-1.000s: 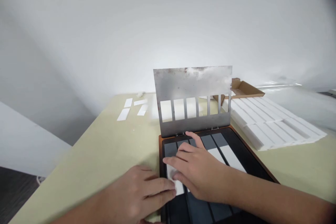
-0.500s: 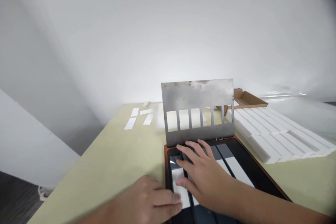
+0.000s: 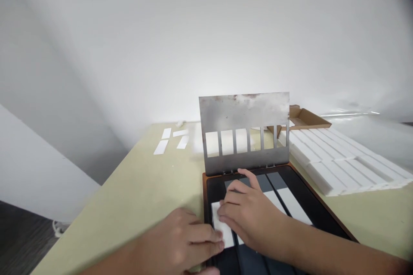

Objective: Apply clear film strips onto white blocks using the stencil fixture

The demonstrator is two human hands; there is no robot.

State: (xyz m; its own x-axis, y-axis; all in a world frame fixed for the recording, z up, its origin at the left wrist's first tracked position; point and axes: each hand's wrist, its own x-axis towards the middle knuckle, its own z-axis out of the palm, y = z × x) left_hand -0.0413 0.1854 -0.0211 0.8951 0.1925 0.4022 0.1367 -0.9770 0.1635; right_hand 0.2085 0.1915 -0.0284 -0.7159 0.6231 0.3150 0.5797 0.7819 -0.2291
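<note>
Head view, hands at work on a tray. Item one: the right hand [image 3: 250, 210] is resting with fingers spread, its fingertips lying over the upper part of a white rectangular strip [image 3: 226, 234]; no clear pinch is showing. Item two: the left hand [image 3: 177, 240] is reaching in from the lower left with fingers pressed together, their tips meeting the strip's near end; whether it is gripping, the view cannot tell. The strip is lying under the right hand's fingers and just ahead of the left hand's fingertips, its long axis running away from the person, slightly tilted. The right hand is covering more of it.

Beyond the right hand, a black tray with an orange-brown rim [image 3: 335, 223] is carrying further white strips [image 3: 293, 206] in dark channels. Past the fingertips, a scuffed slotted metal stencil plate [image 3: 243, 111] is standing upright at the tray's far edge. Well left of the left hand, loose white pieces [image 3: 161, 147] are lying on the pale counter [image 3: 122, 189]. Right of the right hand, stacked white foam blocks [image 3: 342, 163] are lying near a cardboard tray [image 3: 306, 119].
</note>
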